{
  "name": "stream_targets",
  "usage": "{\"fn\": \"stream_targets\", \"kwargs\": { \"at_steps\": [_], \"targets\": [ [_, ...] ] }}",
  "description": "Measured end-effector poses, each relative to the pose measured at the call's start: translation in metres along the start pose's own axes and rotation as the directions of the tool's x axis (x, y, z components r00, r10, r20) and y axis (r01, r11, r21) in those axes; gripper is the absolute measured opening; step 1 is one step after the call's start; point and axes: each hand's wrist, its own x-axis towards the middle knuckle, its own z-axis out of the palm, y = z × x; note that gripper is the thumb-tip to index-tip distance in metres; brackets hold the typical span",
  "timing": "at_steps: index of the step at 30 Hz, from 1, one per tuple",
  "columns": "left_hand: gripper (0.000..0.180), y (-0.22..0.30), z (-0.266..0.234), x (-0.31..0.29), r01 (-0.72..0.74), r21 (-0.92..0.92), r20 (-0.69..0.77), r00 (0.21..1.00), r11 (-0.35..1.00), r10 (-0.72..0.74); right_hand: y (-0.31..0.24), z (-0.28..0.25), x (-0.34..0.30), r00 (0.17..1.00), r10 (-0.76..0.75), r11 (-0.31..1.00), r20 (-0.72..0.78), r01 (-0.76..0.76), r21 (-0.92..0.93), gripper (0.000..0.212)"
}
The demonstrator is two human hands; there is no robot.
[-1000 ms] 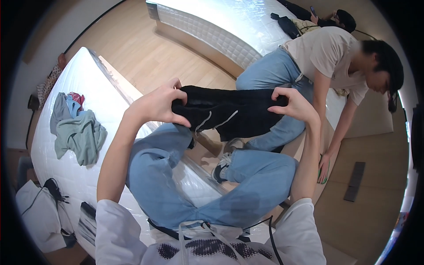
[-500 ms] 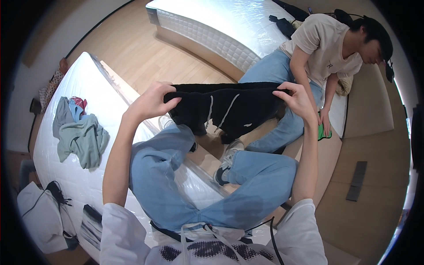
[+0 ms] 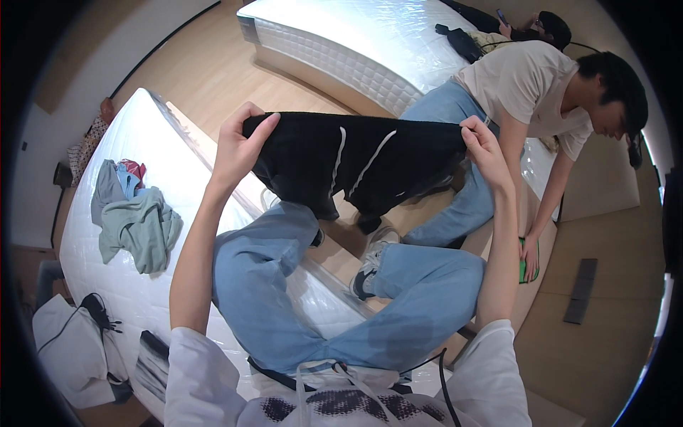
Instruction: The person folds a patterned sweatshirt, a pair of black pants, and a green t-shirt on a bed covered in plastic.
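Black drawstring shorts hang stretched out in front of me, two white cords dangling from the waistband. At the waistband's left end, my left hand pinches the cloth between thumb and fingers. My right hand grips the opposite end the same way. The waistband is pulled nearly straight, and both short legs drop below it over the gap between my knees. To my left, a heap of clothes lies on the plastic-wrapped mattress: a pale green garment with grey, blue and red pieces beside it.
On the right, another person leans over, pressing a green cloth on the bed's edge. A second wrapped mattress stands ahead, with someone holding a phone behind it. A white bag with black cables sits at lower left.
My hands have raised the shorts slightly and drawn the waistband tighter, its front now facing me. The other person has leaned further right, moving the green cloth nearer.
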Motion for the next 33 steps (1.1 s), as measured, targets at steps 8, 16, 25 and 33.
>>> {"fn": "stream_targets", "kwargs": {
  "at_steps": [8, 16, 25, 33],
  "targets": [
    [0.026, -0.031, 0.028, 0.001, 0.423, 0.182, 0.009, 0.902, 0.888, -0.431, 0.03, 0.037, 0.029, 0.984, 0.06, 0.965, -0.166, -0.099, -0.241, 0.014],
    [0.016, 0.013, 0.053, -0.005, 0.542, 0.025, 0.143, 0.83, 0.84, -0.54, -0.021, 0.087, 0.012, 0.929, -0.058, 0.991, -0.365, 0.009, -0.136, 0.033],
    [0.02, 0.068, 0.084, -0.032, 0.645, -0.232, 0.433, 0.739, 0.728, -0.517, -0.05, 0.169, -0.018, 0.743, -0.664, 0.612, -0.086, 0.474, -0.633, 0.029],
    [0.032, 0.066, 0.073, -0.032, 0.6, -0.455, 0.33, 0.8, 0.657, -0.501, -0.057, 0.182, -0.026, 0.842, -0.537, 0.695, 0.053, 0.477, -0.538, 0.035]
  ]
}}
